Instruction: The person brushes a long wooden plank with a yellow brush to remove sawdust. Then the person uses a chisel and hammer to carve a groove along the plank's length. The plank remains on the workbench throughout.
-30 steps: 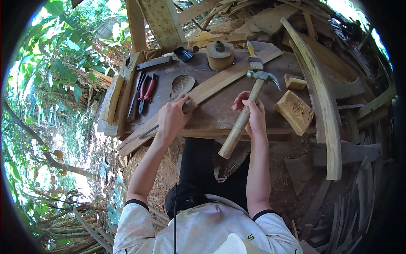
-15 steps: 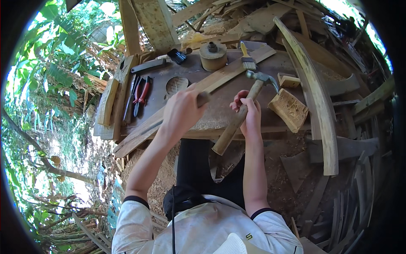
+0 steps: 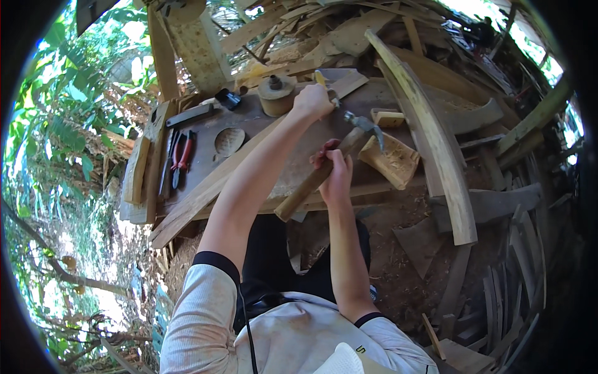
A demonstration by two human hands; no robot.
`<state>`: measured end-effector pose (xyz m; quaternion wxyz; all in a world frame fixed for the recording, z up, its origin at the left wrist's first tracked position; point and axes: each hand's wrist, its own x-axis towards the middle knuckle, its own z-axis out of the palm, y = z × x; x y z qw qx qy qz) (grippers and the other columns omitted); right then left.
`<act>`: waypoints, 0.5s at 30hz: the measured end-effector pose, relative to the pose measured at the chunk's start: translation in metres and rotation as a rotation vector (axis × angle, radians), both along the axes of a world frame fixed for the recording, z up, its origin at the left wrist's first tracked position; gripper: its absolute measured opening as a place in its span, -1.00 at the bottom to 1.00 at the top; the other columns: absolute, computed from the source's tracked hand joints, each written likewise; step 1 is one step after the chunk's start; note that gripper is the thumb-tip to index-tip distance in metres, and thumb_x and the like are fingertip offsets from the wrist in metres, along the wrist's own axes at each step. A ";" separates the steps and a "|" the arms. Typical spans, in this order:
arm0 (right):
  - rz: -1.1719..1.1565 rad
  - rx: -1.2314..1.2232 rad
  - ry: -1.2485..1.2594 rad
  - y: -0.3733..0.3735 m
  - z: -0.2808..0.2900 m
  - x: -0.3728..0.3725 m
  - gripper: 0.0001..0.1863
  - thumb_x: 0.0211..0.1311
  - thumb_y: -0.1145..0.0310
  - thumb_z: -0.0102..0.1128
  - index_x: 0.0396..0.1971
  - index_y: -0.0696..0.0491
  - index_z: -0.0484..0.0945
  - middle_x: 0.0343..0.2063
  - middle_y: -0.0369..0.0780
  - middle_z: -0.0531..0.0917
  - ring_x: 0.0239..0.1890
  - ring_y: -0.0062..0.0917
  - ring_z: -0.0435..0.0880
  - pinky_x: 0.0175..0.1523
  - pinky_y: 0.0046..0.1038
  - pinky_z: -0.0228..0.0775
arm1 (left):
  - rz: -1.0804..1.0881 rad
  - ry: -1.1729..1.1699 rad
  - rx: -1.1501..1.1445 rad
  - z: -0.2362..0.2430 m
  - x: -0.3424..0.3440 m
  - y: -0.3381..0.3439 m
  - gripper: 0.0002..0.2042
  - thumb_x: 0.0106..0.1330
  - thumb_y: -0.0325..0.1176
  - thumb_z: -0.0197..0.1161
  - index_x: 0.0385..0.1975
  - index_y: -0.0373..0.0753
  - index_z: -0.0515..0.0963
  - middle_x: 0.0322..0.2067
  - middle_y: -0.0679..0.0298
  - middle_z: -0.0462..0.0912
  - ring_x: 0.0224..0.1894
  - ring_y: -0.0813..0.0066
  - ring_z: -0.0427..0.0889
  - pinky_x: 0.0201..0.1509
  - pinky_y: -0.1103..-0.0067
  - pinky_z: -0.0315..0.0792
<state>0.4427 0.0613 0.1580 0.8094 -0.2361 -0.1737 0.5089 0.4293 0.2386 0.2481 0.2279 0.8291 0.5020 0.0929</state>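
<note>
My right hand [image 3: 337, 171] is closed round the wooden handle of a claw hammer [image 3: 303, 191]. Its metal head points away from me, beside a hollowed wood block [image 3: 391, 161]. My left hand [image 3: 313, 101] is reached out over the far end of a long plank [image 3: 205, 198], fingers closed. A stub of what looks like the wood-handled chisel [image 3: 334, 97] sticks out on its right side; the rest is hidden by the hand. Just beyond the left hand, the yellow handle of a paintbrush [image 3: 319, 78] shows; its bristles are covered.
On the worktable stand a round wooden piece [image 3: 276, 103], a carved disc [image 3: 229, 142], red-handled pliers [image 3: 182, 159], a black cup-like item [image 3: 228, 98] and a small wooden box [image 3: 387, 118]. A curved pole [image 3: 430, 140] leans at the right. Scrap wood lies behind and right.
My left hand has moved away from me along the plank to the paintbrush, arm stretched out. My right hand keeps hold of the hammer. The whole view has shifted slightly.
</note>
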 end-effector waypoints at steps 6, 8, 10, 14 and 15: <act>0.009 0.012 -0.036 0.006 -0.002 0.002 -0.85 0.32 0.61 -0.03 -0.16 0.15 0.47 -0.39 -0.19 0.59 -0.45 -0.46 0.57 -0.27 -0.40 0.48 | 0.085 -0.087 0.164 -0.018 0.015 0.007 -0.69 0.17 -0.27 0.41 -0.21 -0.40 0.72 -0.18 -0.11 0.77 -0.06 -0.02 0.78 0.03 0.22 0.64; 0.004 0.001 -0.026 0.004 -0.003 0.001 -0.85 0.32 0.61 -0.03 -0.16 0.15 0.47 -0.40 -0.19 0.59 -0.45 -0.46 0.58 -0.27 -0.41 0.48 | -0.015 -0.122 0.171 -0.021 0.017 0.003 -0.66 0.17 -0.22 0.43 -0.24 -0.42 0.71 -0.20 -0.14 0.76 -0.07 -0.05 0.76 0.03 0.21 0.63; 0.000 -0.006 -0.031 0.005 0.001 -0.002 -0.84 0.32 0.59 -0.03 -0.15 0.13 0.47 -0.41 -0.20 0.57 -0.47 -0.47 0.53 -0.20 -0.35 0.46 | -0.118 -0.147 0.196 -0.020 0.010 0.005 -0.63 0.18 -0.18 0.45 -0.27 -0.44 0.70 -0.22 -0.17 0.75 -0.07 -0.08 0.75 0.04 0.20 0.61; 0.016 0.039 -0.014 0.006 0.002 -0.006 -0.84 0.34 0.57 -0.04 -0.15 0.12 0.47 -0.42 -0.21 0.56 -0.49 -0.50 0.48 -0.16 -0.34 0.41 | -0.273 -0.243 0.232 -0.002 -0.014 0.000 -0.62 0.24 -0.13 0.42 -0.32 -0.43 0.69 -0.29 -0.17 0.74 -0.25 -0.07 0.74 -0.10 0.24 0.59; 0.018 0.046 -0.034 0.002 -0.001 0.001 -0.85 0.33 0.56 -0.03 -0.16 0.11 0.47 -0.43 -0.22 0.55 -0.50 -0.51 0.47 -0.15 -0.36 0.39 | -0.285 -0.287 0.201 0.008 -0.014 -0.010 -0.65 0.24 -0.14 0.41 -0.33 -0.41 0.68 -0.34 -0.12 0.74 -0.31 0.00 0.74 -0.15 0.27 0.59</act>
